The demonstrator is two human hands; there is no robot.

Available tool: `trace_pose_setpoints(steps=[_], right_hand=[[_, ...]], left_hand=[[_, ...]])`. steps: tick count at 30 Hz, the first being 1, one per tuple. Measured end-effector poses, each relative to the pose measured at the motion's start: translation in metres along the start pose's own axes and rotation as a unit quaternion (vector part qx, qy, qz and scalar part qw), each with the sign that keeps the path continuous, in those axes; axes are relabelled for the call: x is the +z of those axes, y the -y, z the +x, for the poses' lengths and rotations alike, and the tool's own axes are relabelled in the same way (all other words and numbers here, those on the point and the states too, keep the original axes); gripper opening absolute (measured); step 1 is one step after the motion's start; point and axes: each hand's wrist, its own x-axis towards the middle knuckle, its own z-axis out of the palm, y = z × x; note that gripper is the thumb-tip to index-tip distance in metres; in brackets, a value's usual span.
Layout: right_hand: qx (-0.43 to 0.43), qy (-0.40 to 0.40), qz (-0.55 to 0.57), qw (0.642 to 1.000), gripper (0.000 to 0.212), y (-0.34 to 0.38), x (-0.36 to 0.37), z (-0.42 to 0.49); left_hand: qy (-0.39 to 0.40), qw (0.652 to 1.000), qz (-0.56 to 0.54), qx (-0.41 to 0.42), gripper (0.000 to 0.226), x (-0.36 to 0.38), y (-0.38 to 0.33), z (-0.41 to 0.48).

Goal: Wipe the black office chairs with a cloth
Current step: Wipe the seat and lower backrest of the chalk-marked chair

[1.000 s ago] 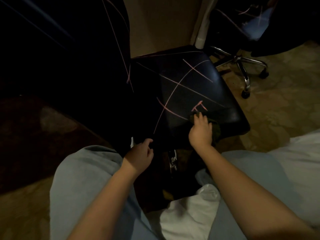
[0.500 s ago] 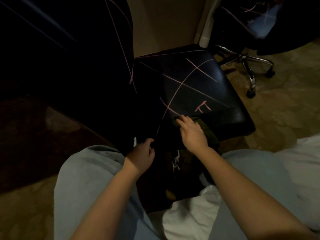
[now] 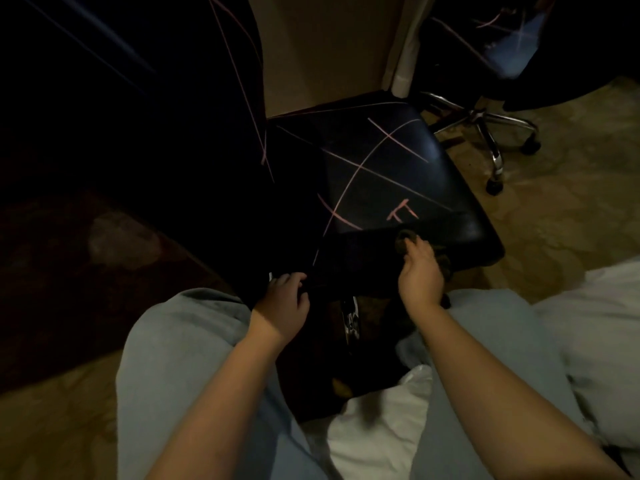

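Seat [image 3: 398, 161] glossy black, pink-lined — right grip [image 3: 420, 271] clamped on cloth [image 3: 445, 263], left grip [image 3: 282, 303] clamped on its edge.

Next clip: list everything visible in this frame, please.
black padded office chair with pink lines: one, black, centre, before the person
dark crumpled cloth: one, dark, on that chair's front edge
second black office chair on chrome wheeled base: one, black, upper right
beige patterned carpet: one, beige, right and lower left
white crumpled fabric: one, white, bottom centre
light blue trousers: one pair, light blue, bottom
left hand: one, grips the chair's front left corner
right hand: one, holds the cloth
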Motion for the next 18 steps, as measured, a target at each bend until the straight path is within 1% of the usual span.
trace_pose_setpoints(steps=[2, 3, 5, 6, 8, 10, 12, 14, 18], right_hand=[[-0.076, 0.026, -0.012, 0.997, 0.048, 0.021, 0.016, -0.014], [-0.12, 0.054, -0.005, 0.991, 0.05, 0.032, 0.022, -0.021], [-0.219, 0.114, -0.009, 0.969, 0.049, 0.047, 0.032, -0.037], [-0.26, 0.131, -0.017, 0.957, 0.048, 0.05, 0.034, -0.043], [-0.304, 0.148, -0.022, 0.941, 0.047, 0.046, 0.033, -0.049], [-0.316, 0.167, -0.014, 0.934, 0.045, 0.034, 0.026, -0.05], [-0.3, 0.167, 0.005, 0.939, 0.047, 0.018, 0.018, -0.046], [-0.246, 0.135, 0.024, 0.96, 0.049, 0.0, 0.009, -0.04], [-0.143, 0.056, 0.037, 0.987, 0.041, -0.023, -0.007, -0.034]], left_hand=[[0.009, 1.0, 0.014, -0.009, 0.04, -0.002, 0.0, -0.003], [0.012, 1.0, 0.02, -0.014, 0.041, -0.003, 0.0, -0.005], [0.016, 0.999, 0.026, -0.026, 0.042, -0.005, 0.002, -0.007], [0.017, 0.999, 0.028, -0.032, 0.043, -0.005, 0.002, -0.007], [0.023, 0.998, 0.034, -0.044, 0.045, -0.004, 0.002, -0.007], [0.028, 0.997, 0.045, -0.051, 0.047, -0.002, 0.001, -0.007], [0.045, 0.996, 0.044, -0.061, 0.048, 0.002, 0.001, -0.008], [0.06, 0.995, 0.032, -0.07, 0.05, 0.004, 0.003, -0.009], [0.052, 0.995, 0.029, -0.083, 0.054, 0.004, 0.004, -0.011]])
